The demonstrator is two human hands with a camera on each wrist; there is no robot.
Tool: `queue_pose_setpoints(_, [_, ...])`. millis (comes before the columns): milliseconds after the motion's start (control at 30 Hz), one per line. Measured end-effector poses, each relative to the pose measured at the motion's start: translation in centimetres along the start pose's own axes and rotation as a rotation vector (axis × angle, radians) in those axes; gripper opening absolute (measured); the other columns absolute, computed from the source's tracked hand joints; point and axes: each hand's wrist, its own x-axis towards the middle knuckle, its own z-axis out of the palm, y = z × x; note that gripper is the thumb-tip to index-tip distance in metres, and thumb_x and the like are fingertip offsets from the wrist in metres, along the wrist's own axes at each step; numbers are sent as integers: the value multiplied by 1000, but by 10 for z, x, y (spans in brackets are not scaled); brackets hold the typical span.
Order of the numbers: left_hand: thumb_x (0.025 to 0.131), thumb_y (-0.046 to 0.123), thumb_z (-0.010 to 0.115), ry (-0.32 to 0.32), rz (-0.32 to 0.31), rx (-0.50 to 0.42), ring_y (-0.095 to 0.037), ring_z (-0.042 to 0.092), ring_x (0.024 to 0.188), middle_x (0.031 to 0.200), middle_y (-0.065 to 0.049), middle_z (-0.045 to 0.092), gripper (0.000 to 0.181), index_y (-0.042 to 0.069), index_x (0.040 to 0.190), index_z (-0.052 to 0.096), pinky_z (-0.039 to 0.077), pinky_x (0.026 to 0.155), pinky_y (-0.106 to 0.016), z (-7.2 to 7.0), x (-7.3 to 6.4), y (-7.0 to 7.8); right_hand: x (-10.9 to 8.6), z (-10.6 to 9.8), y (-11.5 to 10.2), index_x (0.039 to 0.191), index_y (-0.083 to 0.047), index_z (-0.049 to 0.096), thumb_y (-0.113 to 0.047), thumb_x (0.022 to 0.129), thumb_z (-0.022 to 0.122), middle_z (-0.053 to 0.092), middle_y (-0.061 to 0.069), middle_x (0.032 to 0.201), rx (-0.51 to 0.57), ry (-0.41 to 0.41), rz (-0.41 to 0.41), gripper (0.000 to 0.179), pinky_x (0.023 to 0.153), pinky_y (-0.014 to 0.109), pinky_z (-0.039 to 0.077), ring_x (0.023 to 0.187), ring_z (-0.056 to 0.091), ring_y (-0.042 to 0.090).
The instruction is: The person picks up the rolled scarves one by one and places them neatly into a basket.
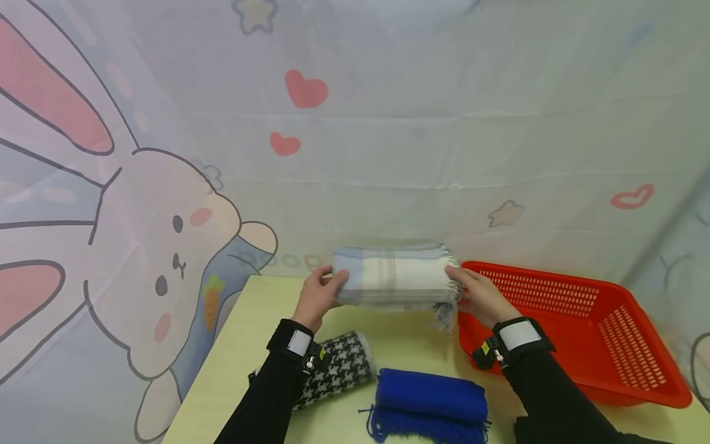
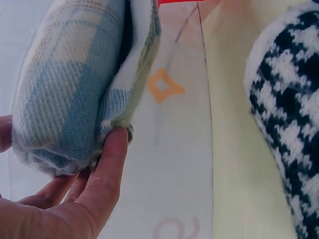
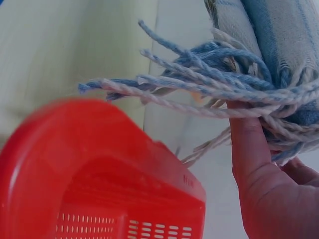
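A folded, rolled scarf (image 1: 396,271) in white, pale blue and beige plaid is held up over the back of the table. My left hand (image 1: 320,295) grips its left end, thumb on one face and fingers on the other. At the fringed end, my right hand (image 1: 481,295) holds the bundle from the right. Twisted blue and cream tassels (image 3: 199,74) hang out over that hand's fingers in the right wrist view. Below the left forearm lies a rolled black-and-white houndstooth scarf (image 1: 344,364), partly covered by the sleeve. A folded blue scarf (image 1: 429,398) with fringe rests between the forearms.
A red plastic basket (image 1: 582,394) with slotted walls stands at the table's right, partly behind the right arm. The pale yellow table (image 1: 233,364) ends against a hanging cloth (image 1: 388,154) printed with a rabbit, hearts and stars. A dark cable (image 1: 696,364) shows at the far right.
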Motion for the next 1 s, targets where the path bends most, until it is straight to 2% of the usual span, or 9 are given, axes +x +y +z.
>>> queue_pose_setpoints(133, [110,29,64,-10,6,-5,-47,57,135,151,-30,51,66,2,163,36,58,102,-45,6,1,0,-5,-6,-2,170,3,8,-50,114,45,18,31,171,-15,4,-4,85,124,65,29,153,31,53])
queue_pose_setpoints(300, [110,30,64,-15,8,4,-45,57,136,152,-29,51,66,3,163,37,58,103,-44,13,2,0,-9,-11,-1,170,4,9,-51,114,43,21,32,170,-49,17,-2,84,123,64,34,151,35,52])
queue_pose_setpoints(400, [109,30,65,-15,7,9,-45,57,137,152,-29,52,67,3,163,37,58,102,-43,16,2,0,-10,-14,0,170,4,10,-52,114,42,24,32,168,-72,30,8,85,121,59,41,146,42,47])
queue_pose_setpoints(533, [109,31,65,-19,13,10,-45,57,136,152,-30,52,68,3,163,37,59,101,-43,19,3,0,-12,-17,0,169,5,14,-54,113,43,32,30,163,-87,51,20,85,112,46,52,131,54,33])
queue_pose_setpoints(633, [109,31,66,-24,17,12,-45,58,136,151,-30,53,67,2,163,38,60,100,-42,22,4,-1,-14,-20,0,168,5,15,-53,113,43,34,29,161,-91,55,21,85,106,40,55,124,57,27])
queue_pose_setpoints(867, [109,32,66,-32,7,14,-45,59,134,149,-30,54,68,2,163,39,60,99,-42,29,5,1,-18,-26,-1,169,5,16,-54,113,43,34,29,161,-101,64,17,85,111,46,53,123,59,24])
queue_pose_setpoints(1000, [108,33,67,-38,2,14,-45,60,133,149,-29,55,68,3,162,39,60,98,-41,31,6,0,-19,-29,0,168,5,17,-54,113,43,37,28,159,-107,65,13,84,107,42,56,117,61,19])
